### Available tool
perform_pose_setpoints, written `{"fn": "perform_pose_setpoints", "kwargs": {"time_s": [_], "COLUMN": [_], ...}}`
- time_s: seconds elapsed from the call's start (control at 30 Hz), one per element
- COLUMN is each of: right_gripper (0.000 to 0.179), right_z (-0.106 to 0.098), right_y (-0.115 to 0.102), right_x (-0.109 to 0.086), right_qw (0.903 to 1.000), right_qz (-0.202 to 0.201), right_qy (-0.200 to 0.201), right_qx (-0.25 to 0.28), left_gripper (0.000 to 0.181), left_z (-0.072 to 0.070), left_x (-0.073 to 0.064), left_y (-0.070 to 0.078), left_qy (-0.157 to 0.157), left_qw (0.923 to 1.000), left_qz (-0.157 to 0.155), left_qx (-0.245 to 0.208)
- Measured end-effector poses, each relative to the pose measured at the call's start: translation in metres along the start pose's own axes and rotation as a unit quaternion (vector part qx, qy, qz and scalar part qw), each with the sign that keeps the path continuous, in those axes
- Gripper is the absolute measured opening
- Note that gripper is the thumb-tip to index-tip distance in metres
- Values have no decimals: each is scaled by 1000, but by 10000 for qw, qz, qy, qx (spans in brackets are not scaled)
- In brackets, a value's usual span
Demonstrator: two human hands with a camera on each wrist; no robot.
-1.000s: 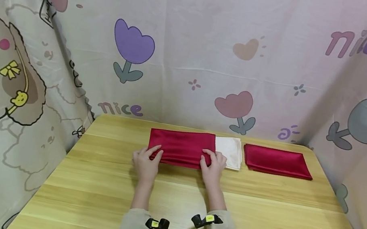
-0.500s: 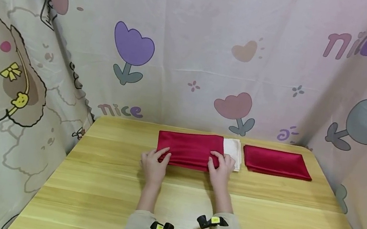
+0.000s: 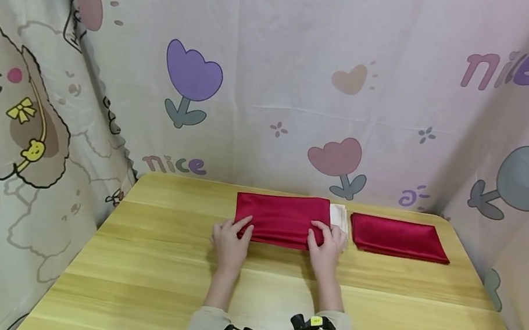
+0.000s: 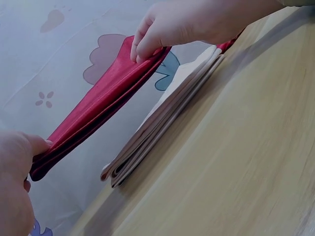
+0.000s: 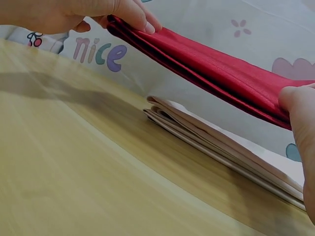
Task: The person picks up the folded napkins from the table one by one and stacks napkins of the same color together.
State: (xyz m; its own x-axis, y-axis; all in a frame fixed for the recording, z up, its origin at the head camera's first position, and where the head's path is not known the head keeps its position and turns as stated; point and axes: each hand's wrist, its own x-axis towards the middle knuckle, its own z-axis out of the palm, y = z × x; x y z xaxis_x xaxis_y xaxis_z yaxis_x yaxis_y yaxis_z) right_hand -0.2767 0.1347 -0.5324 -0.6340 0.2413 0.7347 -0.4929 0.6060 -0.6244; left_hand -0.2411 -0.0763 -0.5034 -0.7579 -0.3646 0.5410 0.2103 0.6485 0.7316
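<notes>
A folded, satiny red cloth is stretched level between both hands. My left hand pinches its near left corner, thumb on the near side. The right hand pinches the near edge close to the right end. Beneath hangs no contact: both wrist views show a gap between the red cloth and a folded white cloth lying in layers on the table. From the head view, only the white cloth's right end shows past the red one; the rest is covered.
A second folded red cloth lies flat just right of the white one, near the table's back edge. The wooden table meets a printed curtain behind and at both sides. Black wrist cameras sit on both sleeves.
Both hands have carried the held red cloth to the right, so it covers more of the white cloth. Less of the white end shows. The head view has tilted up slightly.
</notes>
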Motion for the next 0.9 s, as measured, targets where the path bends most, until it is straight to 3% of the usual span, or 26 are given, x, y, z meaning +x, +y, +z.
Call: {"fn": "perform_pose_setpoints", "kwargs": {"time_s": [0.57, 0.9], "right_gripper": [16, 16], "right_z": [-19, -34], "right_y": [14, 21], "right_x": [5, 13], "right_qw": [9989, 9984], "right_qz": [-172, -277], "right_qy": [315, 204], "right_qx": [-290, -440], "left_gripper": [24, 24], "left_z": [14, 25], "left_x": [-3, -2], "left_y": [18, 27], "left_qy": [-370, -471], "left_qw": [9993, 9976], "left_qz": [72, 400], "left_qx": [69, 310]}}
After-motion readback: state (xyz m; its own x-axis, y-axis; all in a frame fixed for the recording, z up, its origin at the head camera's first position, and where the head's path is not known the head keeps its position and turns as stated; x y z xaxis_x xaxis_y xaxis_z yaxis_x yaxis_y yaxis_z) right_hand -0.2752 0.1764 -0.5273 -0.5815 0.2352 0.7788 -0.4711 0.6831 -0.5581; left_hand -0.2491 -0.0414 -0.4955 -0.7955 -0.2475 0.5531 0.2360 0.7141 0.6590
